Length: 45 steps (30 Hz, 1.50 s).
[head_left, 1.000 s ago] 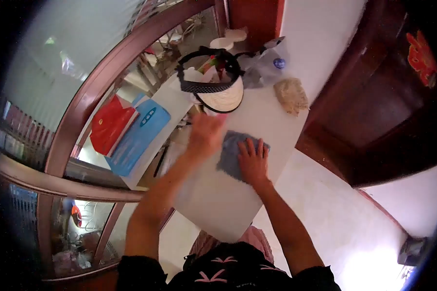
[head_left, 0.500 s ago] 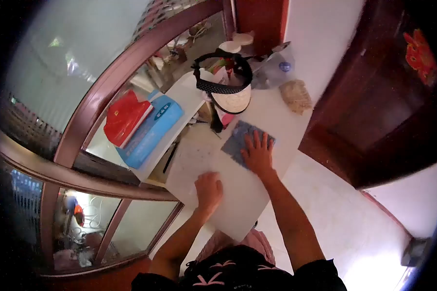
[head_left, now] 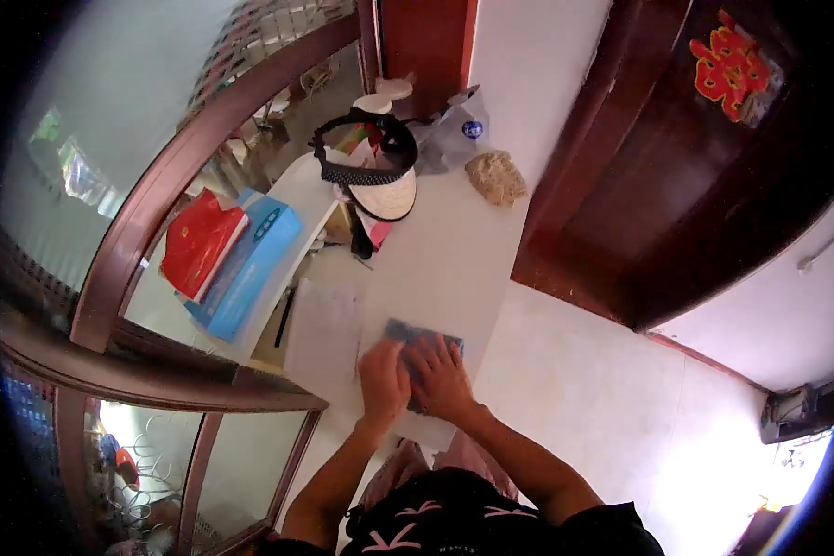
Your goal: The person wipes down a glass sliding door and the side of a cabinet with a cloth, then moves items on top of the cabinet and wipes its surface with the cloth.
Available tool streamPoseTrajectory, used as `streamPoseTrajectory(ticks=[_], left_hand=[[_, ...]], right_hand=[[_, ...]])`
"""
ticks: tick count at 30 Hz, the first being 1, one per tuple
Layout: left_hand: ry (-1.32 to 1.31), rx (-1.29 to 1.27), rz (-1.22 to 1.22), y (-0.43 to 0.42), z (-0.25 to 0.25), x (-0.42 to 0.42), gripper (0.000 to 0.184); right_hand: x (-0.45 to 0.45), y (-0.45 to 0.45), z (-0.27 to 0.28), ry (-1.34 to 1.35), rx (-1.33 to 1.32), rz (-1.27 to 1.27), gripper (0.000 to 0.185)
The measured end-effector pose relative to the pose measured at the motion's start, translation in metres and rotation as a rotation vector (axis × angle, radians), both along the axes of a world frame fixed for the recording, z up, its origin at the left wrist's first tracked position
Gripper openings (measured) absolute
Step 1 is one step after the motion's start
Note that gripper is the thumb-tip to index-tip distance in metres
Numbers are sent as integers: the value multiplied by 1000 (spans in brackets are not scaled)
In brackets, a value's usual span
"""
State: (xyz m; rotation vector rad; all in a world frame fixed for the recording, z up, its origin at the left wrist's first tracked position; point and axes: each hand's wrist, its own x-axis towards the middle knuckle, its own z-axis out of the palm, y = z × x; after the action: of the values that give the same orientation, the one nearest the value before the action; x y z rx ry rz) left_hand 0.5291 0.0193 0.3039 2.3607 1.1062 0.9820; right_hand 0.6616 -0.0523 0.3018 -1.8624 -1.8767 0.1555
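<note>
A blue-grey cloth (head_left: 400,330) lies on the white tabletop (head_left: 435,250) near its front end, partly covered by my hands. My right hand (head_left: 440,378) presses flat on it, fingers spread. Against the cloth's left edge is my left hand (head_left: 383,382), its fingers curled in; what they hold, if anything, is hidden. To the left of the hands, a pale translucent sheet (head_left: 322,324) rests on the tabletop.
A red pack (head_left: 202,243) and a blue tissue pack (head_left: 246,269) sit on a raised white shelf at left. Farther back are a black-banded sun visor (head_left: 383,196), a grey plastic bag (head_left: 449,139) and a brown bag (head_left: 497,178). A dark door (head_left: 612,213) stands at right.
My right hand and the cloth have moved toward me along the tabletop. My left hand, formerly apart from the cloth, is now against it. The head view has shifted right.
</note>
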Motion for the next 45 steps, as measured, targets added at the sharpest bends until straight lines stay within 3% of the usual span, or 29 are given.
streamPoseTrajectory(ticks=[2,4,7,10,13,16,18,19,21,22,26,30,33,36,39,42,45], left_hand=[[14,-86,-134,-16,10,6,49],[134,-74,-104,-23,4,16,63],[343,7,-69,-14,-2,43,73],[446,10,-62,1,13,83,81],[438,27,-25,27,0,129,83],[354,65,7,59,-12,177,83],[270,117,28,84,-17,206,82],[407,32,37,96,-16,219,84],[363,50,93,118,-20,239,83],[342,61,117,129,-21,248,82],[398,49,145,160,-24,272,79],[413,95,238,201,-39,297,77],[391,112,312,235,-41,311,75],[350,114,346,263,-42,320,74],[272,74,378,282,-38,324,70],[219,68,418,299,-34,328,68],[234,92,465,315,-34,335,67]], right_hand=[[18,9,0,89,18,91,49],[46,20,11,190,0,201,46],[94,42,51,388,-442,272,39],[137,58,40,325,-153,271,30],[177,90,26,240,-197,261,21],[209,119,18,426,65,146,20],[229,142,22,486,44,49,17],[239,154,20,562,63,6,17],[257,184,18,780,162,-98,18],[269,201,19,864,271,-61,19],[318,267,35,1315,161,-150,37],[366,346,-21,1500,135,-176,61],[378,382,-29,1737,102,-261,74],[370,418,-30,1505,-135,-233,80],[341,424,6,1554,-8,-215,82],[335,450,-3,1532,56,-171,75],[350,466,-2,1475,-89,-3,60]])
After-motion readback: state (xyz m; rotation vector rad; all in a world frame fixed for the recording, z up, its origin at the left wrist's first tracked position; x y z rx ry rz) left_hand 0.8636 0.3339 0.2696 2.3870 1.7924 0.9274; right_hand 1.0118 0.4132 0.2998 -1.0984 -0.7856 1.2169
